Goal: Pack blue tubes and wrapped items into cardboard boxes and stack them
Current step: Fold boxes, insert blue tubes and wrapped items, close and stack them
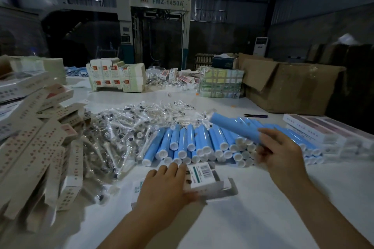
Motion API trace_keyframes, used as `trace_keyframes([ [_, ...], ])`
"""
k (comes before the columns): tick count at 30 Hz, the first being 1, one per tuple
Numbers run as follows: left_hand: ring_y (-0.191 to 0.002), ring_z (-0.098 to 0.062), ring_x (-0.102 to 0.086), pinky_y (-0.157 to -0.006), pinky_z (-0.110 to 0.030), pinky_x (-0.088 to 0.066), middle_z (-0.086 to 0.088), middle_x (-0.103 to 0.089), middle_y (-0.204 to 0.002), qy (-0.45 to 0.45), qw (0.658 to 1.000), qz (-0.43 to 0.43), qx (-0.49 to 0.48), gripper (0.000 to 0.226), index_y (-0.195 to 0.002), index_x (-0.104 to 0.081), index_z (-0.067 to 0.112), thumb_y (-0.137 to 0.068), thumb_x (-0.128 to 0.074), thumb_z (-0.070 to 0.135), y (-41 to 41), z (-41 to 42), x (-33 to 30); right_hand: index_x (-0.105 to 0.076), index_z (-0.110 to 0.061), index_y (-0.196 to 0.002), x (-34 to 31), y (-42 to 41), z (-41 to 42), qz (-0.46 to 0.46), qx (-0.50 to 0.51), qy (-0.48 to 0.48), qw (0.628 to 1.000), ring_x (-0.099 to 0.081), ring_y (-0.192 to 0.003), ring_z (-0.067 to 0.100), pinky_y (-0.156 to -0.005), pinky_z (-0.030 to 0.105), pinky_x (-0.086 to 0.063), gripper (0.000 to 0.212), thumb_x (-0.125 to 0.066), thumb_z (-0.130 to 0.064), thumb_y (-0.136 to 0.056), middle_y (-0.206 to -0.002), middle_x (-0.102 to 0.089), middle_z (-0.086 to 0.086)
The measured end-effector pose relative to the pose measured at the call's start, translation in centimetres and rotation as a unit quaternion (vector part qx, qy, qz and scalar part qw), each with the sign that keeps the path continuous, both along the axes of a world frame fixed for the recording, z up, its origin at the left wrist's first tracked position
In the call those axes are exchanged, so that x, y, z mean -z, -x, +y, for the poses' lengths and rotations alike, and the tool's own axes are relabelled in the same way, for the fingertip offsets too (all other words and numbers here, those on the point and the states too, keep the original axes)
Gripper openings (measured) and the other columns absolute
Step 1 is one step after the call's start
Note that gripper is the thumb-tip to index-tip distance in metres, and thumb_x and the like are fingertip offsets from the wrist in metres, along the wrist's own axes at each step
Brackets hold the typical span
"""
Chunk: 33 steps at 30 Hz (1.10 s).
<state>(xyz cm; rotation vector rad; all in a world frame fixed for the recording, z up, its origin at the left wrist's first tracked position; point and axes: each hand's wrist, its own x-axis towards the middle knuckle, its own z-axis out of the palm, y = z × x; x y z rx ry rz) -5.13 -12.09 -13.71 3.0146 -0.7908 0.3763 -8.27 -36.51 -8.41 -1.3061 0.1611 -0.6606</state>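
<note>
My right hand (280,152) grips one blue tube (234,124) by its cap end, lifted above the pile and pointing up to the left. Below it lies a heap of blue tubes (194,143) with white caps facing me. My left hand (162,186) holds a small printed carton (202,176) on the white table, its end flaps open toward the right. To the left of the tubes spreads a pile of clear-wrapped items (125,131).
Flat and folded cartons (38,147) pile up along the left edge. Filled long boxes (323,129) are stacked at the right. A large brown cardboard box (291,85) and bundled carton stacks (116,77) stand at the far side. A dark pen (256,116) lies behind the tubes.
</note>
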Motion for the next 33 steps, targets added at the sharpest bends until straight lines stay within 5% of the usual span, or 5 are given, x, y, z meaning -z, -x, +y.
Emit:
trace_keyframes([
  [4, -0.127, -0.017, -0.035, -0.101, -0.031, -0.03, 0.007, -0.033, -0.144, 0.03, 0.999, -0.019, -0.007, 0.077, -0.147, -0.015, 0.025, -0.088, -0.028, 0.071, 0.1, -0.1, 0.0, -0.066, -0.006, -0.086, 0.9, 1.4, -1.7, 0.055, -0.052, -0.129, 0.989, -0.048, -0.042, 0.01, -0.035, 0.018, -0.037, 0.015, -0.052, -0.002, -0.089, -0.059, -0.057, 0.002],
  [18, -0.125, -0.015, -0.033, -0.102, -0.03, -0.027, 0.009, -0.032, -0.142, 0.05, 0.998, -0.036, 0.001, 0.078, -0.147, -0.012, 0.026, -0.085, -0.024, 0.073, 0.4, -0.4, 0.2, -0.07, -0.005, -0.079, 2.5, 1.2, 0.1, 0.167, -0.095, 0.108, 0.975, -0.044, -0.041, 0.012, -0.035, 0.021, -0.033, 0.026, -0.05, 0.009, -0.086, -0.052, -0.053, 0.006],
  [23, -0.126, -0.016, -0.032, -0.103, -0.032, -0.026, 0.007, -0.031, -0.145, 0.053, 0.998, -0.038, 0.012, 0.079, -0.148, -0.01, 0.026, -0.086, -0.024, 0.073, 0.8, -0.6, 0.3, -0.058, -0.029, -0.124, 4.2, 1.3, 3.8, 0.158, -0.058, 0.232, 0.958, -0.054, -0.065, 0.009, -0.058, 0.031, -0.047, 0.037, -0.047, -0.006, -0.096, -0.096, -0.061, 0.0],
  [28, -0.127, -0.021, -0.034, -0.103, -0.037, -0.027, 0.002, -0.032, -0.146, 0.045, 0.999, -0.027, 0.013, 0.078, -0.148, -0.013, 0.023, -0.088, -0.028, 0.071, 1.0, -0.8, 0.3, -0.038, -0.058, -0.12, 4.2, 2.7, 5.1, 0.086, -0.026, 0.372, 0.924, -0.065, -0.063, 0.007, -0.049, 0.025, -0.051, 0.047, -0.05, -0.02, -0.096, -0.072, -0.07, -0.02],
  [33, -0.128, -0.026, -0.033, -0.106, -0.043, -0.028, -0.003, -0.031, -0.147, 0.032, 0.999, -0.002, 0.012, 0.067, -0.148, -0.013, 0.021, -0.096, -0.045, 0.047, 1.1, -0.7, 0.2, -0.065, -0.026, -0.11, 2.2, 1.4, 4.3, 0.054, 0.064, 0.335, 0.938, -0.059, -0.061, 0.007, -0.055, 0.025, -0.048, 0.025, -0.053, -0.009, -0.094, -0.076, -0.068, -0.016],
])
